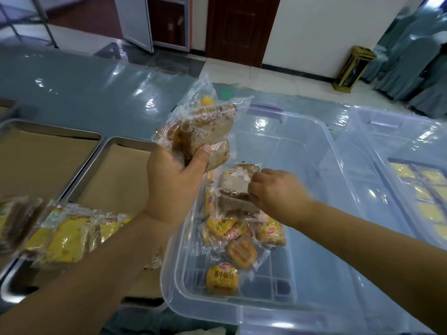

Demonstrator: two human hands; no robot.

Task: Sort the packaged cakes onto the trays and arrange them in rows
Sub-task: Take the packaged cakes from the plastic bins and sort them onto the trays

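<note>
1. Left hand (174, 184): held up over the line where the near tray meets the clear bin. Its fingers and thumb are curled round a bundle of brown packaged cakes (203, 131), and the thumb presses on the front wrapper. The bundle stands up out of the top of the hand.
2. Right hand (278, 194): down inside the clear bin (242, 315), to the right of and below the left hand. The fingertips meet on the wrapper of a brown cake pack (235, 182) on top of the heap. Motion blur obscures the contact, so it appears to be a pinch.
3. Heap in the bin: lies against the bin's left wall, beneath both hands. A yellow bread pack (222, 279) and an orange-brown pack (242, 253) lie at its near end.
4. Near tray (121, 180): metal, paper-lined, just left of the bin, under the left forearm. Yellow packaged cakes (65, 238) lie in a row at its near end.
5. Far tray (36, 153): paper-lined, directly beside the near tray on its left.
6. Second clear bin (399, 146): just right of the first.
7. Table (84, 88): has a glossy blue-grey cover and carries the trays and both bins.
</note>
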